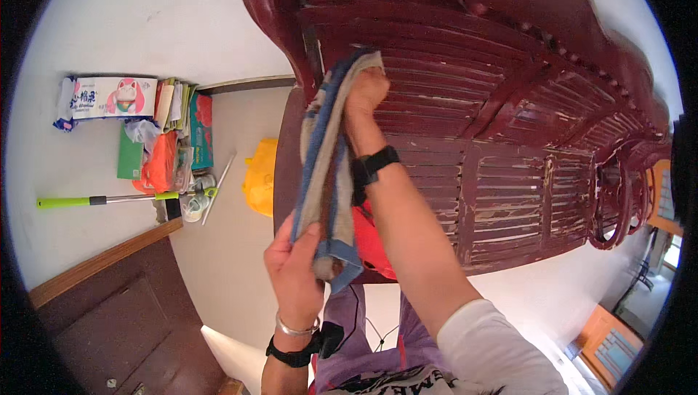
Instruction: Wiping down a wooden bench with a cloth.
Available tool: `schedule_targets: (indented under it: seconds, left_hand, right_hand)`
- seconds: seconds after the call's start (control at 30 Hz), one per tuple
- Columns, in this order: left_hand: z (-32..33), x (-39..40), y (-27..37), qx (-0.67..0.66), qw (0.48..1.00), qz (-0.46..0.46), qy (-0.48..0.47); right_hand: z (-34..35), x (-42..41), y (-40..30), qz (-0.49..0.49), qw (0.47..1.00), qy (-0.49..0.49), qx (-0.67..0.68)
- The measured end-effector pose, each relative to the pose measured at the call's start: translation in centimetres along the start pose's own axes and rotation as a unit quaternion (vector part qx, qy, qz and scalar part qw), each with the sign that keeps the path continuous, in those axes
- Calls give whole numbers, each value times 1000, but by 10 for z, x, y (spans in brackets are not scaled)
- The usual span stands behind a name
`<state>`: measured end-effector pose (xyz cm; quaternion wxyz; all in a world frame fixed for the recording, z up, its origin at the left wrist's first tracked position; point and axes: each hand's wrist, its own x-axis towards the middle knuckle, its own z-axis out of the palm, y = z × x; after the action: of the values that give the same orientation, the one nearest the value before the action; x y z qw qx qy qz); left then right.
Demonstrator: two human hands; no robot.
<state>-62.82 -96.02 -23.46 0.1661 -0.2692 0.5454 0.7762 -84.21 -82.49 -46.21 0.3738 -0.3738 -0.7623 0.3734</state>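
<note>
A striped piece of fabric (327, 160) in grey and blue, possibly a garment, hangs lengthwise between my two hands above a dark red slatted wooden bench (501, 187). Near its lower end, my left hand (294, 272) pinches it between thumb and fingers. My right hand (369, 89) is closed in a fist at the upper end, by the bench's backrest; the fabric hides part of its fingers. Below the right forearm, a bright red item (373, 245) lies on the bench seat, mostly covered by the arm and the fabric.
On the floor left of the bench sits a yellow bag (262, 177). Against the wall are a tissue pack (114, 97), an orange-red plastic bag (161, 163), a green box (130, 152), shoes (193, 207) and a green-handled pole (131, 198). A dark door (120, 324) stands at lower left.
</note>
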Motion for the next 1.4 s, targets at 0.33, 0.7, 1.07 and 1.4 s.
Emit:
schedule_targets:
  seconds: [0.33,0.7,1.07,1.4]
  left_hand:
    - [13,-33,-21,3,996,33,78]
    - [40,-21,-44,-50,998,31,17]
    - [66,-13,-64,-43,999,6,-14]
    - [62,-16,-82,7,994,-14,-107]
  right_hand:
    - [-32,-11,-30,230,895,-253,287]
    - [-25,16,0,262,874,-312,264]
    - [-19,35,36,134,898,-352,228]
    - [-60,42,64,56,949,-196,241]
